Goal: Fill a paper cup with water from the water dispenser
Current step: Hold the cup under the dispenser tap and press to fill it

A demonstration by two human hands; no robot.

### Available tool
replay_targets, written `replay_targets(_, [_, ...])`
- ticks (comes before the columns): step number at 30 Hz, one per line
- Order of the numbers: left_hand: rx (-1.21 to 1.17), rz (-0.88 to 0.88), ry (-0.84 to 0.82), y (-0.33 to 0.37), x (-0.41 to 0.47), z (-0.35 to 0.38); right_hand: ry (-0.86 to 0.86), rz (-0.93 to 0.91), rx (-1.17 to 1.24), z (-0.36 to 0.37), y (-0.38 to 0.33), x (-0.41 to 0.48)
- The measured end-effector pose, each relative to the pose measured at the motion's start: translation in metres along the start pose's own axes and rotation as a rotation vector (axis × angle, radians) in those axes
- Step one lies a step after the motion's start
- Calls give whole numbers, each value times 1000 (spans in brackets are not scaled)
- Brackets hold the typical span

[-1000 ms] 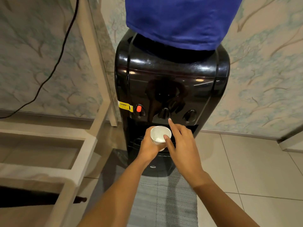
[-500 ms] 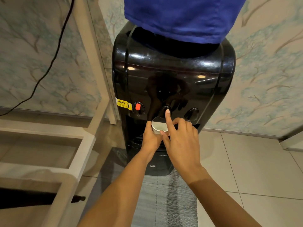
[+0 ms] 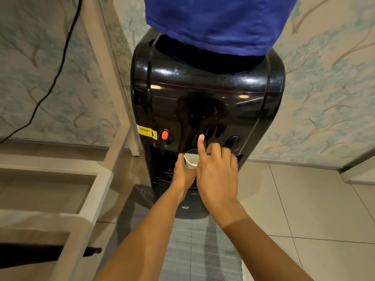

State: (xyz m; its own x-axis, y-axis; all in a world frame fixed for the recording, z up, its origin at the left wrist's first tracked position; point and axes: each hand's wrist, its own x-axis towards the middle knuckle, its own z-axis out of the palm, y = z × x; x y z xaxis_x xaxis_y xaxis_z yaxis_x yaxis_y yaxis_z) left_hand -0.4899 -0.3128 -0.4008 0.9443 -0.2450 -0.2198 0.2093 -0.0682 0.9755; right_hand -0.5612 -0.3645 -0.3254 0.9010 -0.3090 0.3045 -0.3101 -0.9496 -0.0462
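Left hand (image 3: 183, 175) fingers wrapped around white paper cup (image 3: 191, 160), holding it upright in the recess of the black water dispenser (image 3: 207, 94), under the middle button (image 3: 203, 138). Right hand (image 3: 218, 177) grips nothing: index finger out straight, tip on the middle button, other fingers curled. Red button (image 3: 164, 135) to the left, yellow warning sticker (image 3: 146, 132) beside it. Blue cloth (image 3: 219, 23) covers the bottle on top. Grey mat (image 3: 203, 250) on the floor in front.
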Motion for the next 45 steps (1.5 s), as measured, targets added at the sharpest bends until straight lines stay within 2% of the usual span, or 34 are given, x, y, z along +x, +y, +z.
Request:
replay_targets(5, [-20,-1,-7,4,-3,0,-57,-9,8,4,-3,9])
replay_targets(9, [-60,-17,-39,5,-4,0,-39,2,-49,2,-6,13])
replay_targets(15, [-17,-34,-2,7,-4,3,-91,0,8,6,0,12])
replay_targets(45, [-24,-8,-35,15,-15,4,-101,2,42,0,-1,14])
